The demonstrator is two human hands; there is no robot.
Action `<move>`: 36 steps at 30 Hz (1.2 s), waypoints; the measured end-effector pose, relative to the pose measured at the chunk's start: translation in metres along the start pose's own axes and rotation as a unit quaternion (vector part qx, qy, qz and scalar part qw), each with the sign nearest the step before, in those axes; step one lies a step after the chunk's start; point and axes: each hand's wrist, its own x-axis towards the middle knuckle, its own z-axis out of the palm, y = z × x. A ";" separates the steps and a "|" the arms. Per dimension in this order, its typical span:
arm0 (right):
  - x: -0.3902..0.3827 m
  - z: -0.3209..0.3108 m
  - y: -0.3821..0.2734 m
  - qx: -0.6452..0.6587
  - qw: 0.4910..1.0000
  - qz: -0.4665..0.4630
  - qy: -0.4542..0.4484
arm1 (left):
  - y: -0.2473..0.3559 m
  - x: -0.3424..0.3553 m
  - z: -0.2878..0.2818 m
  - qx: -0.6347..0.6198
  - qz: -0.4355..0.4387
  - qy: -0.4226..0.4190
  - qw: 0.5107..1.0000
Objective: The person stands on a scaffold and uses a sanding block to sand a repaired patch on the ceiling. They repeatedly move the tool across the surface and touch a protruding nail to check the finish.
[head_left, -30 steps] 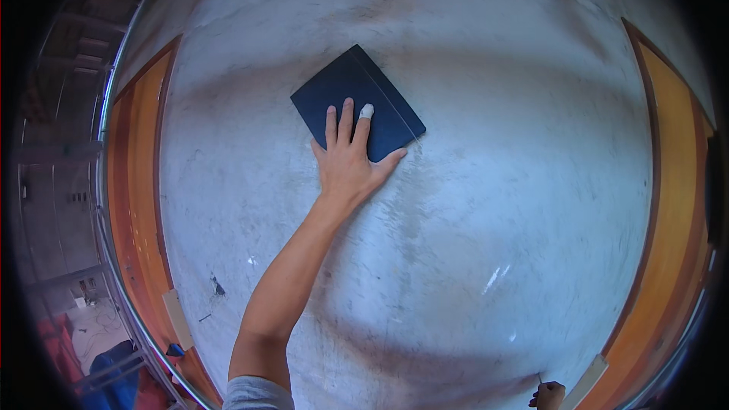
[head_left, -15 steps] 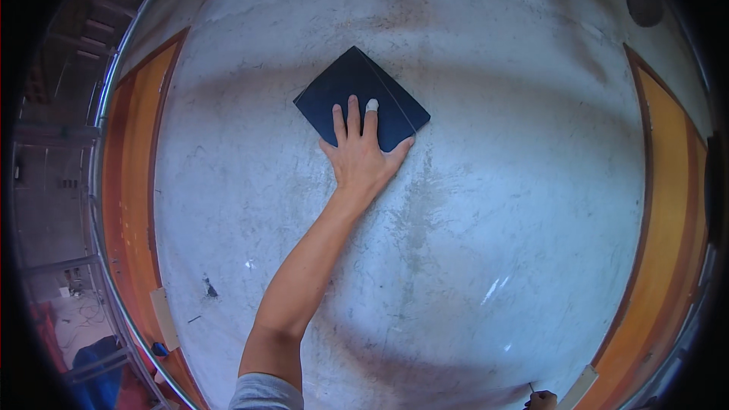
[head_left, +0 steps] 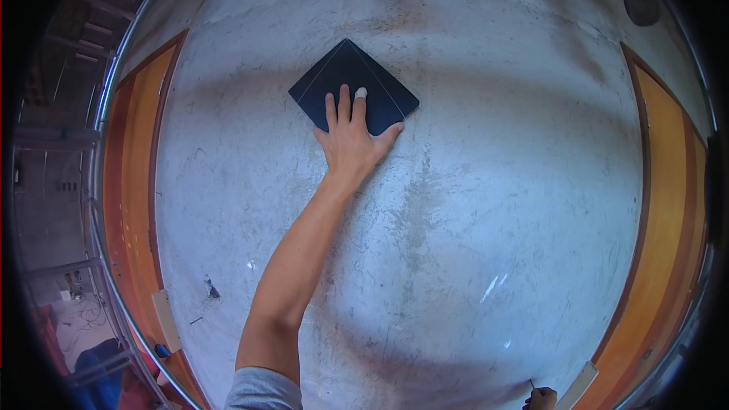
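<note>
Left hand, fingers spread wide, flat on the dark square sheet, which sits cornerwise at the far middle of the pale surface. Right hand, near right, curled round what looks like a thin stick. Here's the risk: pressed mainly on its near half, that sheet could skid sideways or lift at its far corner!

Left hand hides the bottom corner of the dark square sheet; palm side unseen. Right hand cropped by lower edge; thin item poking from it too small to identify. Grey sleeve also cut there. Dark shape, upper right, fades into the rim, can't tell what. Left-side clutter dim, blurry.
</note>
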 end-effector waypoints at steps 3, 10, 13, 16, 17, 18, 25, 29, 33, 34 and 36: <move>0.001 0.000 0.002 0.006 1.000 -0.005 -0.004 | -0.002 0.008 0.001 -0.008 0.000 -0.004 1.000; 0.001 0.001 0.009 0.010 1.000 -0.012 0.003 | -0.004 0.017 -0.003 0.001 -0.008 -0.019 1.000; 0.004 0.000 0.010 -0.008 1.000 0.005 -0.002 | -0.005 0.020 -0.003 0.001 -0.012 -0.021 1.000; -0.001 0.000 -0.001 -0.010 1.000 0.006 -0.003 | -0.010 0.027 -0.001 0.004 -0.013 -0.011 1.000; -0.001 -0.001 0.001 -0.012 1.000 0.007 -0.003 | -0.012 0.028 0.000 0.006 -0.012 -0.005 1.000; -0.001 -0.001 0.002 -0.008 1.000 0.001 -0.002 | -0.011 0.031 0.000 0.005 -0.012 -0.005 1.000; 0.005 0.002 0.010 0.002 1.000 0.014 0.007 | -0.018 0.036 0.004 0.004 -0.063 0.012 0.998; -0.002 0.002 0.003 -0.005 1.000 0.015 0.009 | -0.020 0.036 0.002 0.007 -0.056 0.010 0.998; 0.000 0.001 -0.003 0.008 1.000 0.020 0.001 | -0.028 0.035 0.001 0.021 -0.028 0.006 0.999; 0.000 0.002 -0.001 0.003 1.000 0.020 -0.001 | -0.032 0.032 0.001 0.020 -0.013 0.009 1.000; 0.010 0.001 0.019 0.014 1.000 0.012 0.001 | -0.036 0.027 -0.002 0.031 0.013 0.005 0.999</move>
